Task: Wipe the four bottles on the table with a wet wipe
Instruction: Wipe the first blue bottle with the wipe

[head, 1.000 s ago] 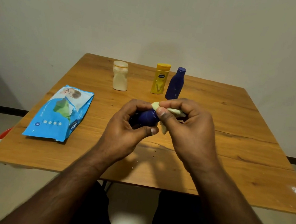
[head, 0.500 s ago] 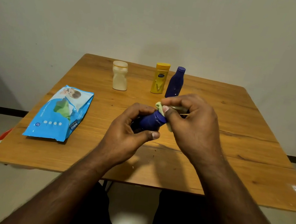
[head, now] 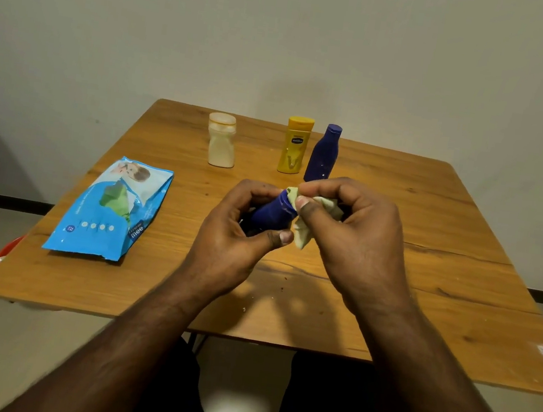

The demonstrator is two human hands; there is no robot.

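My left hand (head: 235,235) grips a small dark blue bottle (head: 273,211), tilted with its cap end toward the right, above the middle of the wooden table (head: 458,299). My right hand (head: 356,231) pinches a crumpled pale wet wipe (head: 301,234) against the bottle's cap end. Three more bottles stand upright at the back of the table: a cream white one (head: 221,144), a yellow one (head: 295,146) and a taller dark blue one (head: 323,154).
A blue pack of wet wipes (head: 111,209) lies flat on the table's left side. Something red (head: 7,250) shows on the floor below the left table edge. The wall stands close behind the table. My legs are under the front edge.
The wipe has slid along the held bottle toward its cap end, baring more of the blue body. Both hands stay in the same place above the table.
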